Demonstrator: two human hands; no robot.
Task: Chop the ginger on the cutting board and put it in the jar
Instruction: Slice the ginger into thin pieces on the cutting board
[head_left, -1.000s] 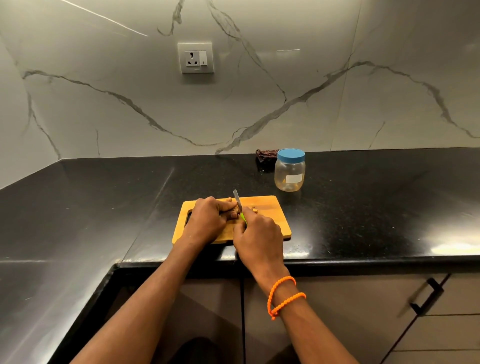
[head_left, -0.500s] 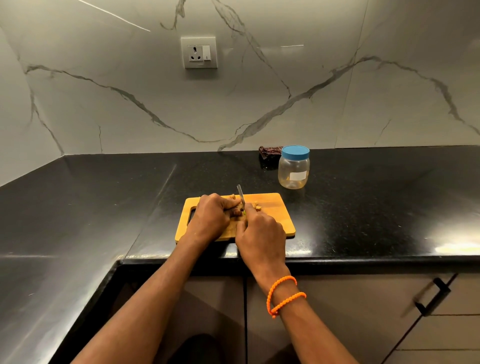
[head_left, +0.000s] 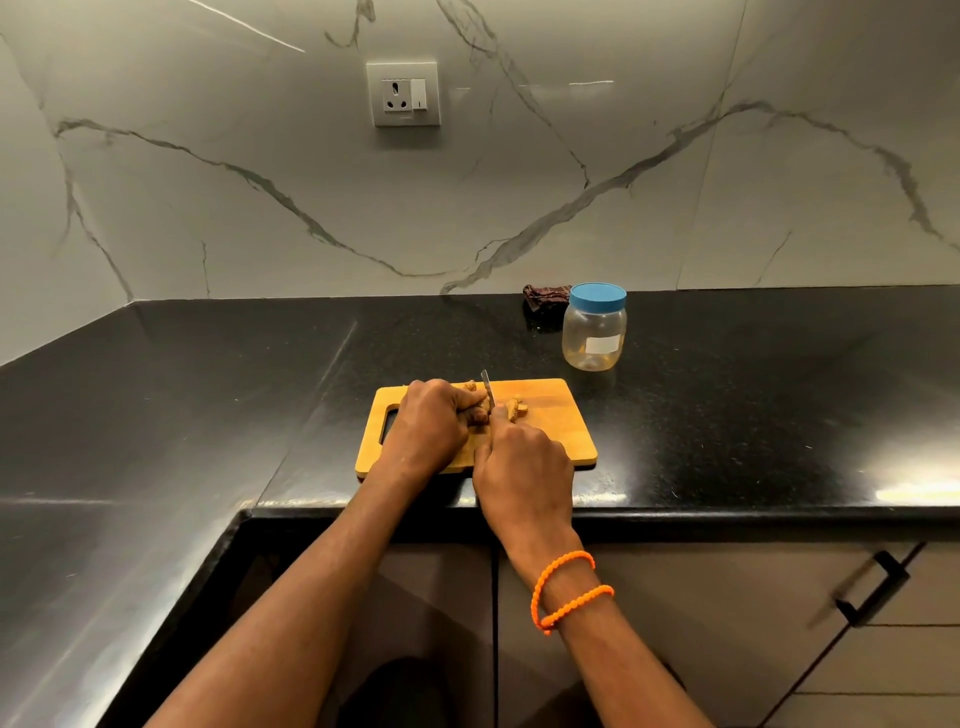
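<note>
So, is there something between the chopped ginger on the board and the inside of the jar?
Yes: the blue lid is on the jar, closing its mouth. The countertop between the cutting board and the jar is bare, so only the lid blocks the ginger pieces.

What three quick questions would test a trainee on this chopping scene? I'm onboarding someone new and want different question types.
1. True or false: the jar has its blue lid on.
2. Which hand holds the knife?
3. The cut ginger pieces lie: A in the jar, B on the cutting board, C on the counter.

Key: 1 true; 2 right hand, while the left hand steadies the ginger; 3 B.
</note>
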